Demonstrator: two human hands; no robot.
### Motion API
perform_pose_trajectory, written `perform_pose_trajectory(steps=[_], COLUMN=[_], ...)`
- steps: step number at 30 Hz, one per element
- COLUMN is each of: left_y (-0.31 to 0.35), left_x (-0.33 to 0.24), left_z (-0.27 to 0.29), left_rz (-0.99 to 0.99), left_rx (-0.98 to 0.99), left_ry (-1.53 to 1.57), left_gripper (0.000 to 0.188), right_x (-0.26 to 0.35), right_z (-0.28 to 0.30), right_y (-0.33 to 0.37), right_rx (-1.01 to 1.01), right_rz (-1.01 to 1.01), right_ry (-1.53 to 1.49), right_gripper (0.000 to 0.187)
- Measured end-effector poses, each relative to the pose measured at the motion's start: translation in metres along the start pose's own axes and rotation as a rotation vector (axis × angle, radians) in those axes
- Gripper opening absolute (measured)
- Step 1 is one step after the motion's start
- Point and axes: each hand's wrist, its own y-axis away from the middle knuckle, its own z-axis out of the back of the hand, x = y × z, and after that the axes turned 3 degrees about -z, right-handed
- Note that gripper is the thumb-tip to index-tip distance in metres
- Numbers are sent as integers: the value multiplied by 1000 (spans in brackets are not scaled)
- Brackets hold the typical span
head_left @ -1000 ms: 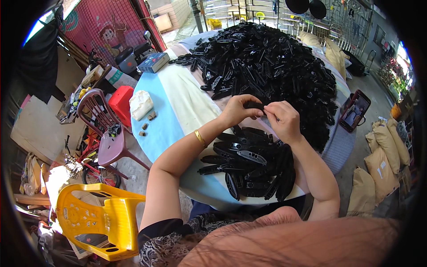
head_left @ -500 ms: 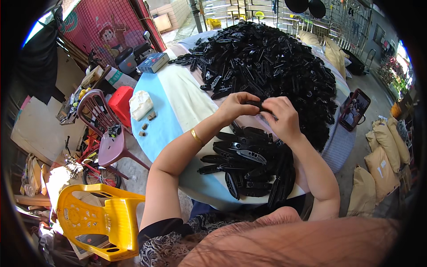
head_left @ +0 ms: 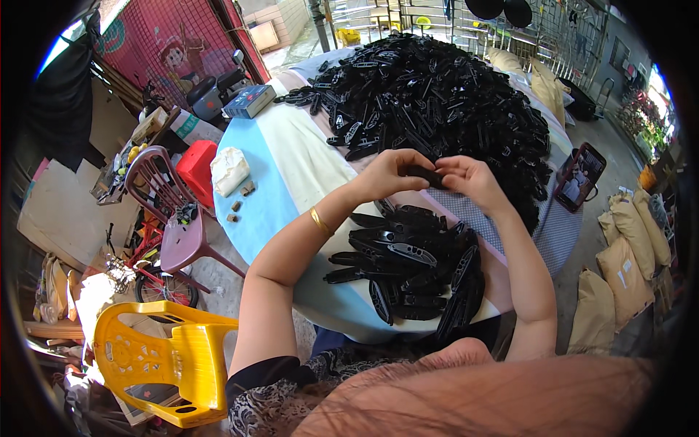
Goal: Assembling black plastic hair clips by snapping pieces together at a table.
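Above the table, between the two heaps, both my hands hold one slim, dark, elongated piece (head_left: 431, 177), which looks like black plastic. My left hand (head_left: 393, 175), with a gold bangle on its wrist, pinches the left end between thumb and fingers. On the other end, the fingertips of my right hand (head_left: 475, 182) are closed. My fingers cover part of the piece. Closer to me lies a small pile of long, narrow black plastic pieces (head_left: 411, 255), some with slots. Beyond my hands a far larger heap of similar black pieces (head_left: 437, 95) covers the back of the table.
The round table (head_left: 291, 175) has a striped cloth. At its left stand a blue box (head_left: 250, 102), a white bag (head_left: 230, 172) and small brown bits. A phone (head_left: 581, 177) leans at the right edge. Yellow (head_left: 182, 357) and purple (head_left: 182, 240) chairs and sacks (head_left: 625, 269) surround it.
My right hand has turned and shifted slightly, its fingers now closed on the piece's right end. More of the piece shows between my hands. The piles look the same.
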Motion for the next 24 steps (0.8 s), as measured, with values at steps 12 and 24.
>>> perform_pose_trajectory(steps=[12, 24], left_y=[-21, -25], left_x=[23, 80], left_z=[17, 44], left_rz=[14, -153], left_rx=[-366, -673], left_ry=[-706, -852], left_gripper=[30, 31], right_x=[-31, -2], right_z=[11, -6], right_y=[-1, 5], right_rx=[-311, -364], right_rz=[125, 167], right_ry=[1429, 865], right_gripper=[14, 20])
